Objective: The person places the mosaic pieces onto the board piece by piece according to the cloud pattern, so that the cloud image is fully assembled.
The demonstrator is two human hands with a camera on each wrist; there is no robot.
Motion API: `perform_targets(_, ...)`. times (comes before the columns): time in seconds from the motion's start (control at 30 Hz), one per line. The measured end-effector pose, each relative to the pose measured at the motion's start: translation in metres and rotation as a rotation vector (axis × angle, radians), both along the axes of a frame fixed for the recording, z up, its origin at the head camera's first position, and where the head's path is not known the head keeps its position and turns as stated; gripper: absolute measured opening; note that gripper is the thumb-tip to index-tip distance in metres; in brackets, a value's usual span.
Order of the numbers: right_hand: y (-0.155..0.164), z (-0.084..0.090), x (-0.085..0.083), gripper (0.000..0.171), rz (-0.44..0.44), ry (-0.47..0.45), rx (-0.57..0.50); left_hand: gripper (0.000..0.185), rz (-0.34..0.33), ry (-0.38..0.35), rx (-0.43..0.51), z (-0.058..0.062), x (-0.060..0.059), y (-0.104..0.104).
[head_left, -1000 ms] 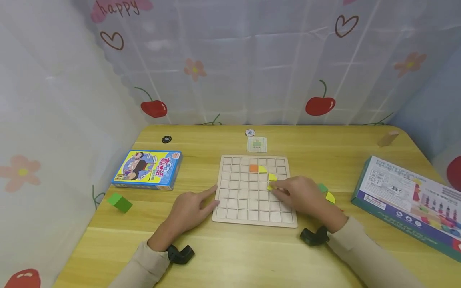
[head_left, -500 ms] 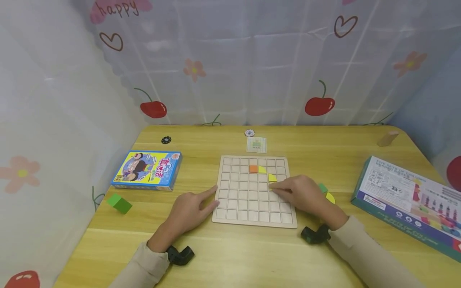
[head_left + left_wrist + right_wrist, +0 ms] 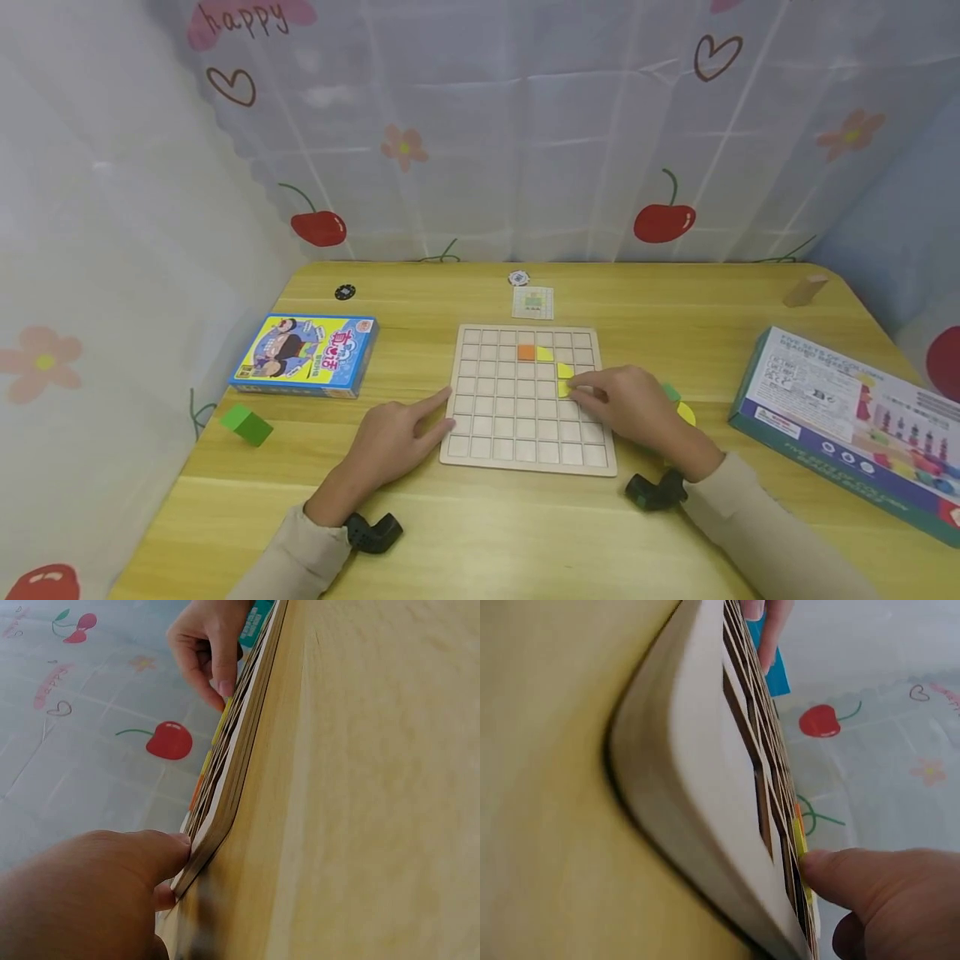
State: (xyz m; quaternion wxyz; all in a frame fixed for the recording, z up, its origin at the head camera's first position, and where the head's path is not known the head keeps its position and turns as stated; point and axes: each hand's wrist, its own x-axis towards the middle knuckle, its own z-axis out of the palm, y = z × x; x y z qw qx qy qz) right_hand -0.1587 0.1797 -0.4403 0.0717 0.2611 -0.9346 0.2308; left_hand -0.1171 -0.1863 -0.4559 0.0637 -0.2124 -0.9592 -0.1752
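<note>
A wooden grid board [image 3: 525, 466] lies flat on the table. My left hand [image 3: 390, 440] rests at its left edge, the straight index finger and thumb touching the rim. Over the board's right side, my right hand [image 3: 637, 407] pinches a yellow quarter-circle tile [image 3: 563, 389] at a cell; the left wrist view shows its thumb and index fingertip close together there. Just above that tile sits a second yellow quarter-circle [image 3: 564, 371]. Up and to the left, a third yellow quarter-circle [image 3: 543, 354] adjoins an orange square tile [image 3: 527, 352].
Green and yellow pieces [image 3: 686, 413] lie partly hidden behind the right wrist. A pattern card [image 3: 533, 302] and a white chip [image 3: 519, 278] are beyond the board. A blue card box [image 3: 303, 354] and green block [image 3: 247, 425] stand left, a large box [image 3: 847, 425] right.
The right fingertips have shifted slightly at the lower yellow tile; more of it shows now than half a second ago. My left hand keeps its place at the board's edge.
</note>
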Motion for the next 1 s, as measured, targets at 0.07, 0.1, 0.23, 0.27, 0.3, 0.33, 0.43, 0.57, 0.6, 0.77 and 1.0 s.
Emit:
perform_targets(0.07, 0.001, 0.001, 0.000, 0.019, -0.016, -0.010, 0.004, 0.051, 0.001, -0.005, -0.001, 0.000, 0.000, 0.000)
perform_targets(0.1, 0.002, 0.003, 0.000, 0.019, -0.024, -0.018, 0.013, 0.051, 0.002, -0.008, -0.001, 0.001, 0.000, 0.000)
perform_targets(0.23, 0.013, 0.011, -0.001, 0.022, -0.057, -0.031, 0.038, 0.051, 0.005, -0.022, 0.000, 0.001, 0.000, 0.000)
perform_targets(0.27, 0.017, 0.014, -0.001, 0.024, -0.062, -0.036, 0.041, 0.051, 0.006, -0.025, 0.001, 0.001, 0.000, 0.001)
perform_targets(0.3, 0.022, 0.016, -0.002, 0.024, -0.066, -0.039, 0.044, 0.051, 0.006, -0.026, 0.001, 0.001, 0.000, 0.001)
perform_targets(0.33, 0.027, 0.018, -0.002, 0.025, -0.068, -0.047, 0.042, 0.051, 0.006, -0.027, 0.001, 0.002, 0.000, 0.001)
perform_targets(0.43, 0.046, 0.025, -0.004, 0.026, -0.078, -0.118, 0.045, 0.052, 0.007, -0.031, 0.000, 0.002, 0.000, 0.001)
perform_targets(0.57, 0.074, 0.032, -0.006, 0.025, -0.081, -0.239, 0.054, 0.051, 0.008, -0.033, 0.002, 0.003, 0.000, 0.001)
perform_targets(0.6, 0.080, 0.033, -0.006, 0.024, -0.080, -0.255, 0.061, 0.051, 0.009, -0.033, 0.003, 0.003, 0.000, 0.001)
perform_targets(0.77, 0.100, 0.035, -0.005, 0.022, -0.046, -0.248, 0.089, 0.051, 0.007, -0.039, 0.001, 0.003, 0.000, 0.001)
perform_targets(1.0, 0.099, 0.040, 0.001, 0.020, -0.012, -0.293, 0.088, 0.050, 0.002, -0.017, 0.003, 0.003, 0.001, 0.000)
